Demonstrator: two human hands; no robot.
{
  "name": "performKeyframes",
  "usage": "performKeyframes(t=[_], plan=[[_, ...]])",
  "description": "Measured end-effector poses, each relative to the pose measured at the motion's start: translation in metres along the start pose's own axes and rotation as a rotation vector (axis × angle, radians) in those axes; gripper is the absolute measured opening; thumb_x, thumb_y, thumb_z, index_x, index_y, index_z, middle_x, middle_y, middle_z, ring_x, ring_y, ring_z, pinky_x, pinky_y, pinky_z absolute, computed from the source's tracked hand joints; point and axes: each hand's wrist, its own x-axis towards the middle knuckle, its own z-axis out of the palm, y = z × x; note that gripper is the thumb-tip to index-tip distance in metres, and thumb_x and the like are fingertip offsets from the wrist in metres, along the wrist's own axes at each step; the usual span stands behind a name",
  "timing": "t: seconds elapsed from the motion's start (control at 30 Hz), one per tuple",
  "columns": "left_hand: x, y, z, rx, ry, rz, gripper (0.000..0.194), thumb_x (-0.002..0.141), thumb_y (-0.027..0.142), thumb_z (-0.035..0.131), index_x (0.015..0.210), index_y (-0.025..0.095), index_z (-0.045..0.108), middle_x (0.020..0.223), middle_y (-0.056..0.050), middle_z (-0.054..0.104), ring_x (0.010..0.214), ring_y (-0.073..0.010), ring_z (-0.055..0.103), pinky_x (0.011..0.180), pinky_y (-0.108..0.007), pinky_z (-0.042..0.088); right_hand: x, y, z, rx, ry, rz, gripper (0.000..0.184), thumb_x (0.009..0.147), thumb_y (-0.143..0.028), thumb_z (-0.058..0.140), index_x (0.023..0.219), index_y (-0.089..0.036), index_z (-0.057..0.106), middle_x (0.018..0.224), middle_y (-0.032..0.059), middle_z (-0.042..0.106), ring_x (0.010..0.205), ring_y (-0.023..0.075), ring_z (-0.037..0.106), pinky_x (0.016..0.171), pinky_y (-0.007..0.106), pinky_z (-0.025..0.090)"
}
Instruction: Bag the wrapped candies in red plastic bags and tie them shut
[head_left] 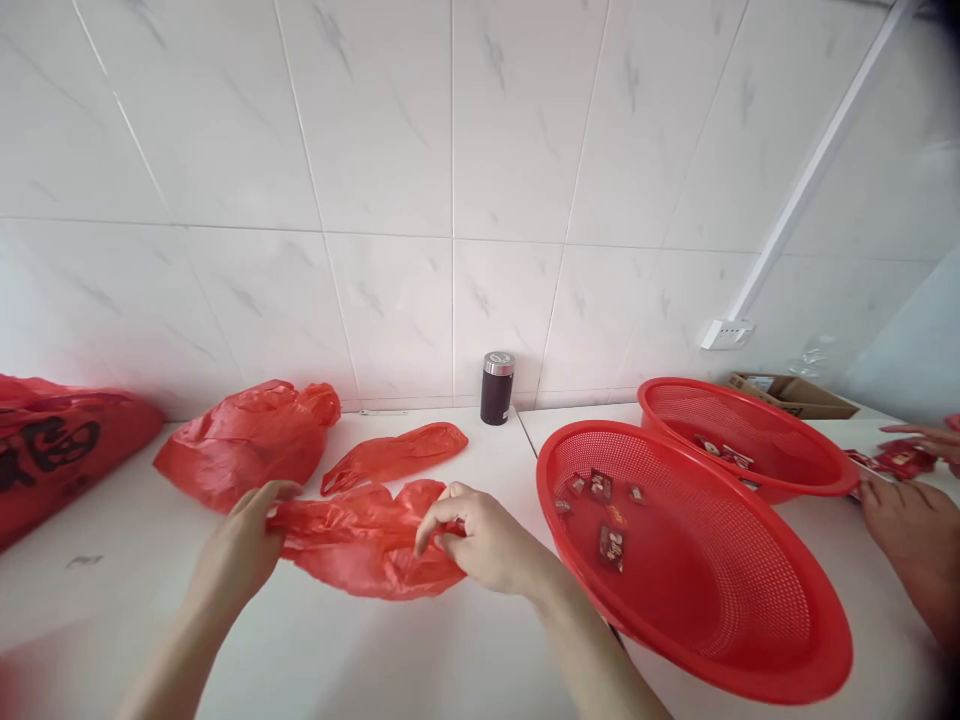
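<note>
A crinkled red plastic bag (356, 545) is stretched between my two hands just over the white table. My left hand (251, 530) grips its left end, fingers closed on the plastic. At the other end, my right hand (480, 535) pinches the bag with curled fingers. Behind it lies a flattened red plastic bag (409, 455). Further left stands a filled, bulging red plastic bag (255, 435); what is inside does not show. Close by on my right, a large red plastic basket (675, 600) holds several small wrapped packets (611, 545).
A second red basket (795, 445) with some packets sits behind the first. Against the tiled wall stands a dark tumbler (497, 388). A large red bag with black characters (67, 450) is far left. At the right edge, another person's hands (907, 515) are near red packets and a cardboard box (802, 395).
</note>
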Motion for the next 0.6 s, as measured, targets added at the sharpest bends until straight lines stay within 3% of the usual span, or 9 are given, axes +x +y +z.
performKeyframes(t=[0.1,0.17,0.27,0.33,0.43,0.53,0.6], plan=[[-0.029,0.004,0.005,-0.056,-0.188,0.111,0.041,0.08,0.029,0.052,0.121,0.034,0.054,0.126,-0.001,0.061,0.106,-0.0257,0.061,0.085,-0.034,0.048,0.003,0.009,0.011,-0.349,0.063,0.03,0.037,0.072,0.002,0.047,0.067,-0.024,0.072,0.085,0.0024,0.054,0.058,0.0098,0.05,0.048,0.022,0.036],[-0.046,0.018,0.014,-0.073,-0.276,0.114,0.045,0.082,0.042,0.052,0.127,0.039,0.051,0.129,0.0,0.06,0.108,-0.0264,0.06,0.085,-0.035,0.047,0.005,0.015,0.02,-0.42,0.069,0.034,0.04,0.07,0.005,0.047,0.073,-0.025,0.074,0.087,0.0031,0.056,0.061,0.011,0.053,0.048,0.022,0.038],[-0.059,0.045,0.028,-0.166,-0.293,-0.038,0.047,0.076,0.046,0.058,0.12,0.031,0.06,0.108,-0.006,0.067,0.098,-0.0314,0.062,0.078,-0.039,0.047,0.004,0.017,0.031,-0.385,0.043,0.003,0.04,0.074,0.003,0.047,0.078,-0.026,0.074,0.088,0.0029,0.057,0.064,0.0111,0.055,0.047,0.021,0.038],[-0.063,0.057,0.03,-0.269,-0.317,-0.089,0.039,0.076,0.048,0.057,0.107,0.025,0.066,0.09,-0.006,0.07,0.085,-0.0296,0.064,0.073,-0.038,0.049,0.0,0.015,0.034,-0.451,0.04,0.007,0.038,0.075,0.003,0.049,0.077,-0.025,0.074,0.091,0.0027,0.057,0.059,0.0089,0.052,0.047,0.021,0.037],[-0.068,0.059,0.02,-0.764,-0.431,-0.251,0.039,0.075,0.054,0.059,0.098,0.023,0.067,0.081,-0.004,0.071,0.071,-0.024,0.065,0.067,-0.036,0.054,-0.01,0.007,0.031,-0.751,-0.007,0.11,0.036,0.066,0.007,0.053,0.076,-0.022,0.072,0.101,0.0046,0.056,0.05,0.0048,0.043,0.047,0.024,0.03],[-0.077,0.05,-0.001,-1.273,-0.376,-0.553,0.04,0.056,0.046,0.081,0.086,0.022,0.069,0.072,-0.001,0.07,0.066,-0.0215,0.066,0.061,-0.032,0.057,-0.026,-0.004,0.019,-0.983,-0.131,0.23,0.034,0.063,0.005,0.057,0.082,-0.02,0.07,0.104,0.0074,0.053,0.049,0.0063,0.045,0.047,0.025,0.025],[-0.083,0.045,-0.012,-1.285,-0.232,-0.604,0.041,0.05,0.04,0.085,0.083,0.021,0.07,0.065,0.002,0.069,0.059,-0.0182,0.064,0.056,-0.028,0.056,-0.035,-0.012,0.005,-1.055,-0.193,0.263,0.038,0.065,0.004,0.056,0.089,-0.022,0.068,0.103,0.0072,0.052,0.057,0.011,0.052,0.049,0.025,0.025]])
